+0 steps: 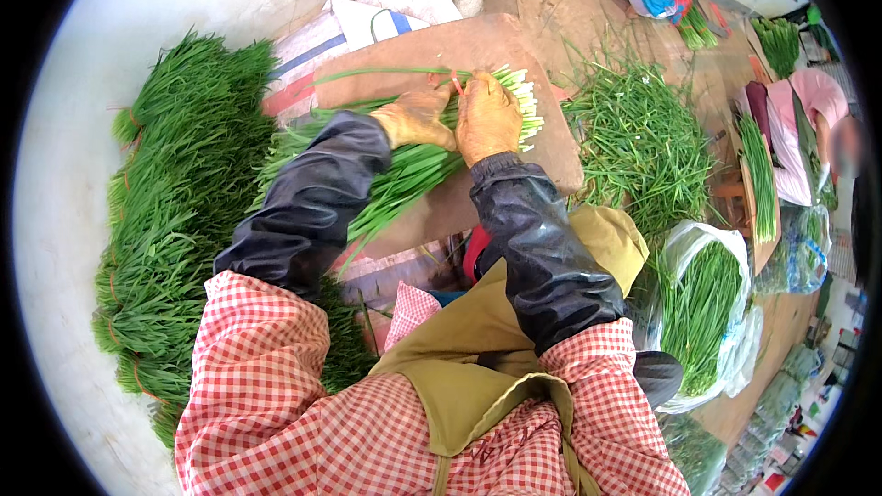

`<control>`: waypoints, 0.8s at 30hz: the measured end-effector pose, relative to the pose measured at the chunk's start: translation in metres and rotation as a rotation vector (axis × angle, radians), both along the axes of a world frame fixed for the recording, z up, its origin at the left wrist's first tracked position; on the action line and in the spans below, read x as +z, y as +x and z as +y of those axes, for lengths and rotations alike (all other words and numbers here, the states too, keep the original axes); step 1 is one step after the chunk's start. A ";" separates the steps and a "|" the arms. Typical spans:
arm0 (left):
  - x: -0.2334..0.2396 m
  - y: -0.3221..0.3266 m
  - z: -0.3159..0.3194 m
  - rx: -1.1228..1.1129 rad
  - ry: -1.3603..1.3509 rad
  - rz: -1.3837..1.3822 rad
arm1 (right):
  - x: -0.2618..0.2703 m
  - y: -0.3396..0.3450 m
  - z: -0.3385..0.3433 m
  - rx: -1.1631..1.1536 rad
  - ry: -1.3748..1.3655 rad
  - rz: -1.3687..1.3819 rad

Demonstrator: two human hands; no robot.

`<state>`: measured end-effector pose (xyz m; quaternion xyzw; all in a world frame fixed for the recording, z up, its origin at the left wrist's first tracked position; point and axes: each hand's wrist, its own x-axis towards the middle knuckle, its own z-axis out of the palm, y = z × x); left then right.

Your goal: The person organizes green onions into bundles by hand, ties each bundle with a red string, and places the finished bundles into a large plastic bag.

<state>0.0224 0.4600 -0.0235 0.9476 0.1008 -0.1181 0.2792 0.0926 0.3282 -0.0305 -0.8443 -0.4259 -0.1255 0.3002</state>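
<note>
A bundle of green garlic chives (420,169) lies on a reddish-brown board (386,55), its pale cut ends (527,110) pointing right. My left hand (413,117), in a yellowish glove, grips the bundle around its middle, thumb towards me. Close beside it my right hand (490,117), gloved alike, is curled over the stems near the pale ends. A red tie (457,81) shows between the two hands on the far side of the bundle. How it runs under the fingers is hidden. One loose chive leaf (386,71) stretches left across the board.
Tied chive bundles (186,220) are stacked along the left wall. Loose chive trimmings (641,131) heap right of the board. A plastic bag of chives (703,310) stands at my right. Another person (792,131) bends beside a board of chives (756,179). Woven sacks (386,21) lie behind.
</note>
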 end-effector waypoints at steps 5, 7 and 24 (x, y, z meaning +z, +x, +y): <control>0.004 0.000 0.024 0.245 -1.083 -0.104 | 0.000 0.001 -0.003 0.001 0.033 -0.023; 0.008 0.017 0.014 0.677 -0.779 -0.121 | -0.002 0.005 -0.005 -0.020 0.009 0.007; -0.015 0.010 -0.053 0.396 0.444 -0.388 | 0.001 -0.001 -0.022 -0.008 -0.024 0.012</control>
